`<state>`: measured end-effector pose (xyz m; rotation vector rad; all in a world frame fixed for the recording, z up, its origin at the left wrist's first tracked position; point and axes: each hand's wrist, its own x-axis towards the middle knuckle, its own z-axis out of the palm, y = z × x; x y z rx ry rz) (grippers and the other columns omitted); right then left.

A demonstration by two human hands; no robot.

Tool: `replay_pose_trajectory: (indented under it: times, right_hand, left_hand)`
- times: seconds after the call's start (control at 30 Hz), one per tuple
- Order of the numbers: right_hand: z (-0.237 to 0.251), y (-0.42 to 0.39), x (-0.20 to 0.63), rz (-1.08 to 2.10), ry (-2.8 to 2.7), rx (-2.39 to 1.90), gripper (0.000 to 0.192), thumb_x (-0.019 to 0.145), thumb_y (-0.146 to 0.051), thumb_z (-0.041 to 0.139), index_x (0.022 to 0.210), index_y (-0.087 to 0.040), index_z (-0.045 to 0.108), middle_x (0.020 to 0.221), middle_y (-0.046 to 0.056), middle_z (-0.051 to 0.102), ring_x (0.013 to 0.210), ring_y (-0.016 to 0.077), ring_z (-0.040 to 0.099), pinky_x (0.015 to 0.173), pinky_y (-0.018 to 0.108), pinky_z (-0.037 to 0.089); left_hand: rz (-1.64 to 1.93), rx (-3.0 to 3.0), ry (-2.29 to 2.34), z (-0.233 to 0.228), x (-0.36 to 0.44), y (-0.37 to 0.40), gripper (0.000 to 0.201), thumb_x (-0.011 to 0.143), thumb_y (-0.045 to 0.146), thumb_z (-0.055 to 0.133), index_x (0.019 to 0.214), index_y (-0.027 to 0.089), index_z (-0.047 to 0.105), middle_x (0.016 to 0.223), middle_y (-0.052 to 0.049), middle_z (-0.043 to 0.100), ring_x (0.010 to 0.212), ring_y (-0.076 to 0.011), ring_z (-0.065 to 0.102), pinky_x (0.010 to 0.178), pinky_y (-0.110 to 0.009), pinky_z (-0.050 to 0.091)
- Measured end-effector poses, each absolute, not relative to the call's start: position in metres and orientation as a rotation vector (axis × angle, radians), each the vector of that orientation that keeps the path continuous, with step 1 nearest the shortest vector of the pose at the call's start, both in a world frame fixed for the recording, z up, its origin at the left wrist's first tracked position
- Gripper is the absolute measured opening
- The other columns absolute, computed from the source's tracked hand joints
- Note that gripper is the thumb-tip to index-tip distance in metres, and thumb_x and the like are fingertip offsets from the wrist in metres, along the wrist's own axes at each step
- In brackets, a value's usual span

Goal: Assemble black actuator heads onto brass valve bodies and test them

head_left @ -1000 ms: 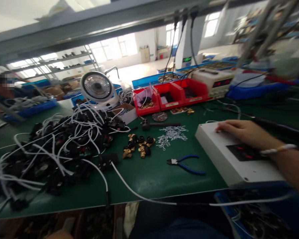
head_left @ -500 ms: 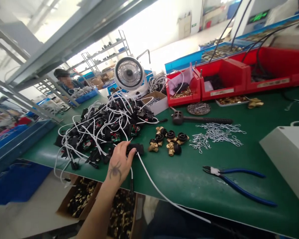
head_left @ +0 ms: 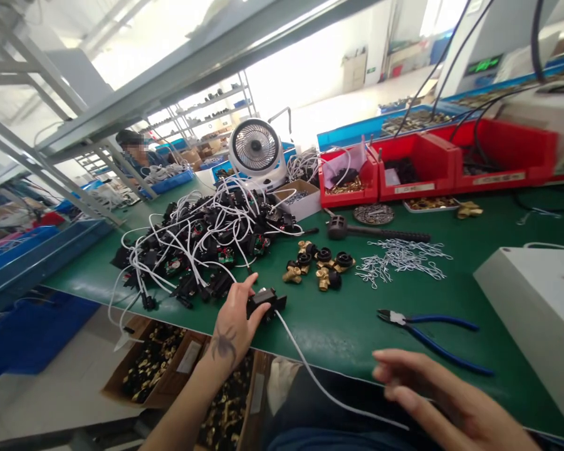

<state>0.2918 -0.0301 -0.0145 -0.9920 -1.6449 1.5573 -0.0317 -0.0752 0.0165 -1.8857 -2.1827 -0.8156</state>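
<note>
Hands (head_left: 237, 311), black part (head_left: 264, 299), green bench (head_left: 338, 326), bright room (head_left: 310, 84)

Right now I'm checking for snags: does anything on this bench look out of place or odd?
Yes: at the tangled pile, white cables droop over the front edge of the table, where they could snag. One brass fitting also lies apart from the others. The black box in the left hand shows no clear damage.
</note>
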Motion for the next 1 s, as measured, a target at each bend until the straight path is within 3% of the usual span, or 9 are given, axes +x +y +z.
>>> replay_pose_trajectory:
  times: [0.1, 0.17, 0.3, 0.43, 0.53, 0.73, 0.87, 1.0]
  right_hand:
    - [-0.018, -0.053, 0.252, 1.985, -1.508, -0.826, 0.068, 0.085, -0.058, 0.066, 0.146, -0.036, 0.047, 0.125, 0.011, 0.065, 0.098, 0.025, 0.069, 0.094, 0.045, 0.056]
    - [-0.017, -0.062, 0.236, 2.211, -1.219, -0.713, 0.079, 0.085, -0.065, 0.063, 0.153, -0.034, 0.036, 0.134, 0.011, 0.06, 0.106, 0.0232, 0.067, 0.1, 0.044, 0.052]
    - [-0.007, -0.067, 0.229, 2.228, -0.805, -0.626, 0.055, 0.083, -0.061, 0.069, 0.131, -0.034, 0.062, 0.134, 0.006, 0.061, 0.122, 0.0199, 0.059, 0.107, 0.035, 0.046]
    - [0.0, -0.069, 0.243, 2.156, -0.77, -0.626, 0.038, 0.088, -0.056, 0.065, 0.116, -0.03, 0.071, 0.119, 0.007, 0.068, 0.108, 0.0205, 0.064, 0.098, 0.035, 0.049]
    - [0.001, -0.076, 0.253, 2.135, -0.799, -0.619, 0.046, 0.091, -0.063, 0.056, 0.116, -0.028, 0.072, 0.114, 0.009, 0.068, 0.095, 0.0203, 0.064, 0.087, 0.033, 0.051]
    - [0.002, -0.084, 0.257, 2.154, -0.813, -0.755, 0.072, 0.072, -0.083, 0.058, 0.107, -0.022, 0.073, 0.1, 0.01, 0.067, 0.075, 0.0187, 0.055, 0.075, 0.032, 0.05]
    - [-0.004, -0.083, 0.257, 2.196, -0.886, -0.659, 0.074, 0.073, -0.082, 0.058, 0.112, -0.02, 0.071, 0.087, 0.009, 0.064, 0.07, 0.0176, 0.053, 0.066, 0.029, 0.048]
    - [-0.011, -0.083, 0.259, 2.149, -1.008, -0.745, 0.089, 0.065, -0.087, 0.06, 0.124, -0.021, 0.067, 0.075, 0.005, 0.06, 0.059, 0.016, 0.049, 0.057, 0.029, 0.048]
  left_hand:
    - [-1.002, -1.948, -1.988, 0.017, 0.008, -0.09, 0.038, 0.094, 0.027, 0.06, 0.129, 0.02, 0.049, 0.1, -0.006, 0.064, 0.09, -0.0192, 0.068, 0.082, -0.033, 0.058]
    - [-1.143, -2.016, -1.757, 0.02, 0.038, -0.093, 0.032, 0.093, 0.026, 0.062, 0.123, 0.02, 0.051, 0.102, -0.008, 0.067, 0.093, -0.019, 0.068, 0.081, -0.031, 0.059]
    - [-1.269, -2.311, -1.37, 0.025, 0.084, -0.091, 0.02, 0.095, 0.019, 0.058, 0.115, 0.016, 0.055, 0.096, -0.009, 0.074, 0.089, -0.017, 0.071, 0.083, -0.029, 0.06]
    - [-1.519, -2.388, -1.221, 0.026, 0.093, -0.095, 0.016, 0.094, 0.023, 0.06, 0.108, 0.016, 0.058, 0.095, -0.009, 0.072, 0.093, -0.0166, 0.069, 0.086, -0.028, 0.059]
    - [-1.657, -2.165, -1.543, 0.023, 0.087, -0.101, 0.015, 0.091, 0.023, 0.064, 0.105, 0.02, 0.061, 0.101, -0.006, 0.066, 0.097, -0.0167, 0.064, 0.088, -0.029, 0.057]
    - [-1.777, -2.203, -2.06, 0.02, 0.085, -0.105, 0.023, 0.098, 0.018, 0.049, 0.114, 0.026, 0.065, 0.113, -0.002, 0.063, 0.108, -0.0138, 0.061, 0.092, -0.024, 0.052]
    - [-1.964, -2.289, -2.174, 0.026, 0.084, -0.1, 0.019, 0.098, 0.02, 0.052, 0.107, 0.029, 0.066, 0.109, 0.001, 0.063, 0.104, -0.0113, 0.06, 0.09, -0.019, 0.05]
    - [-2.12, -2.404, -2.21, 0.03, 0.079, -0.094, 0.012, 0.098, 0.02, 0.054, 0.093, 0.026, 0.064, 0.099, 0.001, 0.061, 0.097, -0.0117, 0.059, 0.086, -0.02, 0.049]
